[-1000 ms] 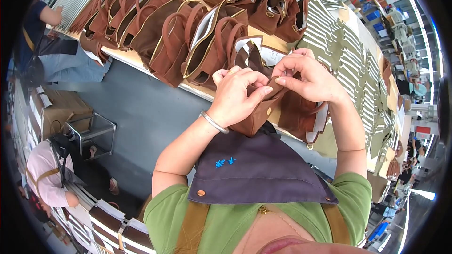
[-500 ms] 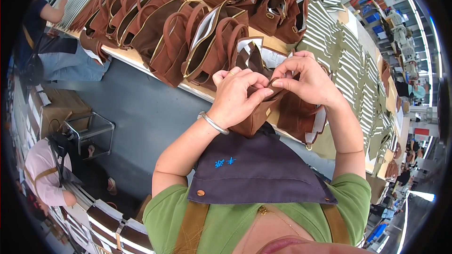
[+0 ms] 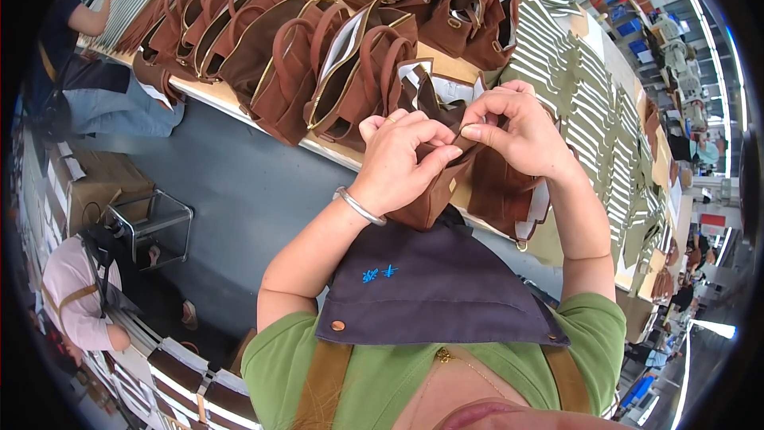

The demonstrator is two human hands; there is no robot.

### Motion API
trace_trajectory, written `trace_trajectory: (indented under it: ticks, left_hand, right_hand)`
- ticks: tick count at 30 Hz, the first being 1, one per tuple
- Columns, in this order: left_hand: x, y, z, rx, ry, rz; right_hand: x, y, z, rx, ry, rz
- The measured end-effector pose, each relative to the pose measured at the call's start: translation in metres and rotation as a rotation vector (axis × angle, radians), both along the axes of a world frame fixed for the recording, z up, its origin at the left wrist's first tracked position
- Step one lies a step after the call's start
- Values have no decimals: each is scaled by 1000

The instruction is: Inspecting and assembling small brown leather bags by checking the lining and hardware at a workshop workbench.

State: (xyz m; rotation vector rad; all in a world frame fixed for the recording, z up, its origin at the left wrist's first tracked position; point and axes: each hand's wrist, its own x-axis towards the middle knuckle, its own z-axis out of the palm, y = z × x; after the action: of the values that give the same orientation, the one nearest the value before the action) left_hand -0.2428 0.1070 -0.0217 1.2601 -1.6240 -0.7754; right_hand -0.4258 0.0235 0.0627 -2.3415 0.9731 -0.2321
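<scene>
Both my hands pinch the upper edge of a brown bag [image 3: 430, 205] in front of my chest. My left hand [image 3: 404, 155], with a silver bangle at the wrist, has thumb and fingers closed on that edge. Close beside it, the thumb and fingers of my right hand [image 3: 513, 131] are closed on the same edge. The bag's lower part hangs below my left hand, and a small tan label [image 3: 453, 185] shows on it. My fingers hide most of its rim. Another brown bag piece with white paper [image 3: 536, 205] lies just beyond, under my right hand.
Several brown handbags with open gold zippers [image 3: 338, 84] stand along the table's edge [image 3: 239, 107]. Green-and-white striped pieces [image 3: 597, 111] cover the right side. A person works at the far left; another sits at lower left near a metal-framed cart [image 3: 151, 223] and a cardboard box [image 3: 107, 179].
My right fingertips have shifted slightly along the bag's edge, and both hands keep their pinch. At the far left, the other person's arm has moved up and away.
</scene>
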Motion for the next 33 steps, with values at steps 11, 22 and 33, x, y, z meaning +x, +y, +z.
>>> trace_trajectory:
  ticks: [11, 22, 33]
  left_hand:
    - [-3, 6, 5, -80, -99, 77]
    - [-4, 4, -2, -44, -52, 64]
    - [-8, 4, 1, 46, 53, 55]
  right_hand:
    - [3, 1, 3, -67, 75, 69]
    - [7, 1, 2, -48, 73, 76]
    - [6, -2, 6, 10, 102, 89]
